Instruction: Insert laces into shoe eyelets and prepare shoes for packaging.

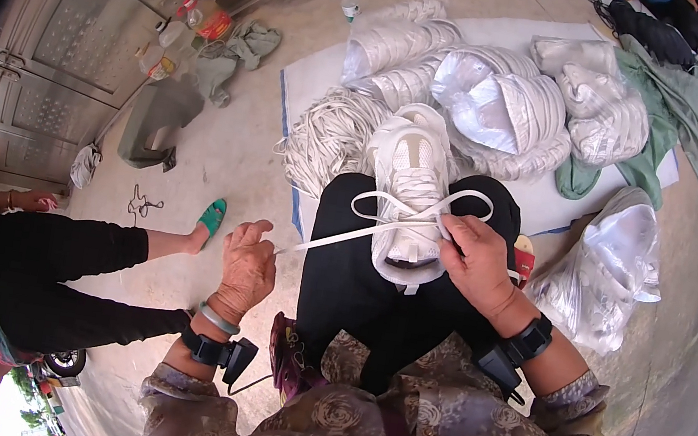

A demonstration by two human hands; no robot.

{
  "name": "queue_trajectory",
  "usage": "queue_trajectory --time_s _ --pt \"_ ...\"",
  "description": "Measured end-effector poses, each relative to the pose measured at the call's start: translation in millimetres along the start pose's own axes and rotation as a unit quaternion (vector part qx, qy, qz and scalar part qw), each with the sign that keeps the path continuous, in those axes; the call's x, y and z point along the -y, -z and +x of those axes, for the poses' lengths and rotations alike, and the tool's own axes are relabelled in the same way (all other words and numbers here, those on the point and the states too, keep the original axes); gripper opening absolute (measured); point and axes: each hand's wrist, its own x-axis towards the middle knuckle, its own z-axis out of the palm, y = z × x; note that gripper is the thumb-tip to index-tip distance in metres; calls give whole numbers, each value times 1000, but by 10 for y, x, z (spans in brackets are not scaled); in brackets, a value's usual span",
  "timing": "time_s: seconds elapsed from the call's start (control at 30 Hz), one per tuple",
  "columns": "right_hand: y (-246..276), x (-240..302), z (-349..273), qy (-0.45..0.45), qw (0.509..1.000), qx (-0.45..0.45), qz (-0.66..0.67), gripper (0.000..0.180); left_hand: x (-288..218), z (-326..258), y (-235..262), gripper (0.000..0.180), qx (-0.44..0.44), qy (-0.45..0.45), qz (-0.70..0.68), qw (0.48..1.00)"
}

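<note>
A white sneaker [416, 160] rests across my black-trousered knees, its heel toward me and its toe pointing away. Loops of white shoelace [381, 198] spread to both sides over its tongue. My left hand [249, 264], left of the shoe, is closed on a lace end that runs taut back to the shoe. At the right side of the collar my right hand [476, 260] pinches the lace between thumb and fingers. Part of the lace is hidden under the right fingers.
Beyond the shoe lie a heap of loose white laces [334, 139] and several plastic-wrapped stacks of white shoe parts [519, 108] on a pale sheet [320, 78]. To the right stands a clear plastic bag [608, 266]. A person in black trousers [61, 274] stands at the left.
</note>
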Motion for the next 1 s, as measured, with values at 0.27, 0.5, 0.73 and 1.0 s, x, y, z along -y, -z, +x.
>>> queue_trajectory --time_s 0.27,0.5,0.73,1.0 --pt "3 -15 -19 6 1000 21 20 29 204 -169 -224 17 131 130 -26 982" --pt "86 -114 53 -166 977 11 132 22 -415 984 -306 28 -103 30 -297 949" --pt "143 -195 138 -290 921 84 246 14 -643 1227 -126 12 114 48 -429 895" --pt "281 62 -111 9 985 162 -64 15 -553 1189 -49 14 198 95 -786 577"
